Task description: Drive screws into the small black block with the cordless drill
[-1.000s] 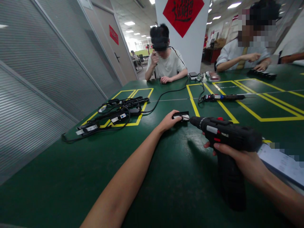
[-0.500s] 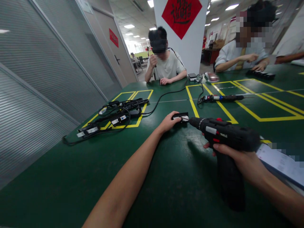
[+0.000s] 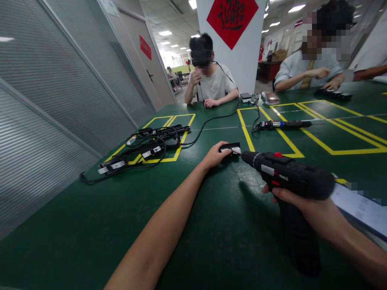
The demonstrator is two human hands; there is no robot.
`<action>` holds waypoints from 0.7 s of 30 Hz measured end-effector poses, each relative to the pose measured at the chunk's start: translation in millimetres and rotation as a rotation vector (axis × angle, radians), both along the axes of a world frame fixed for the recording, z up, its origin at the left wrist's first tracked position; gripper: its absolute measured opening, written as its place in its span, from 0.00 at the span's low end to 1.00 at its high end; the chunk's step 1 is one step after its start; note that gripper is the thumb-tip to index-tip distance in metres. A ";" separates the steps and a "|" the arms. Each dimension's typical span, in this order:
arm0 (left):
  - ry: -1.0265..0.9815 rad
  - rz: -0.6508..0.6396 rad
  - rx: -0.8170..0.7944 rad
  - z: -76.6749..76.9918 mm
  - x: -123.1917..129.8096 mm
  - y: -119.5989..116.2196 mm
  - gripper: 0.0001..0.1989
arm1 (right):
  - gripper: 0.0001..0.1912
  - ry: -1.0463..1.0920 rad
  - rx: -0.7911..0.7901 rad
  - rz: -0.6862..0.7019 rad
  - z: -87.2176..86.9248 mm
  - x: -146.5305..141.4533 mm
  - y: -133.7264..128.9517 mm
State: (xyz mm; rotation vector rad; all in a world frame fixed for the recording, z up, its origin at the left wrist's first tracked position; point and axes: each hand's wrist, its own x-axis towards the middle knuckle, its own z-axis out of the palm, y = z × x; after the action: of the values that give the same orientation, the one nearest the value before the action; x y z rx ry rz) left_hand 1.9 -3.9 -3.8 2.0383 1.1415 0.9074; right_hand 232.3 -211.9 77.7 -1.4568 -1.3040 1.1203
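Note:
On the green table (image 3: 121, 217), my left hand (image 3: 216, 155) grips a small black part (image 3: 233, 146) with a white label, fingers round its left end. My right hand (image 3: 294, 197) is wrapped around the handle of a black cordless drill (image 3: 284, 171) with red details. The drill points left, and its thin bit reaches the label side of the black part. Whether the tip touches the part is too small to tell.
Black cabled devices (image 3: 151, 147) lie at the left inside yellow tape. A pen-like tool (image 3: 281, 124) with a cord lies beyond the drill. Papers (image 3: 359, 205) are at the right. Two people (image 3: 217, 82) sit across the table, and another person's arm shows at far right.
The drill and my right hand have shifted slightly right and down, the rear of the drill dipping. My left hand and the black part stay in place.

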 end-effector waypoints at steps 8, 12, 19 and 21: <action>0.016 0.037 0.005 1.3 0.0 -2.0 0.22 | 0.26 0.026 -0.063 -0.022 -2.6 -2.6 0.3; -0.003 0.033 0.014 0.6 0.1 -1.4 0.21 | 0.25 -0.064 -0.026 -0.022 -0.9 -4.4 -0.9; -0.016 0.033 0.021 -3.2 -1.0 2.7 0.21 | 0.18 -0.077 -0.068 -0.007 1.6 -3.2 -1.5; -0.020 0.031 0.020 -3.8 -1.5 3.2 0.21 | 0.18 -0.072 -0.058 -0.006 1.7 -3.0 -1.4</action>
State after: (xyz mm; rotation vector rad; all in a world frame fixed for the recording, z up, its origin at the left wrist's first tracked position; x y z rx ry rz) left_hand 0.4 -0.7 -7.6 2.0276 1.1605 0.9561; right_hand 229.3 -213.3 79.4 -1.5549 -1.3256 1.1197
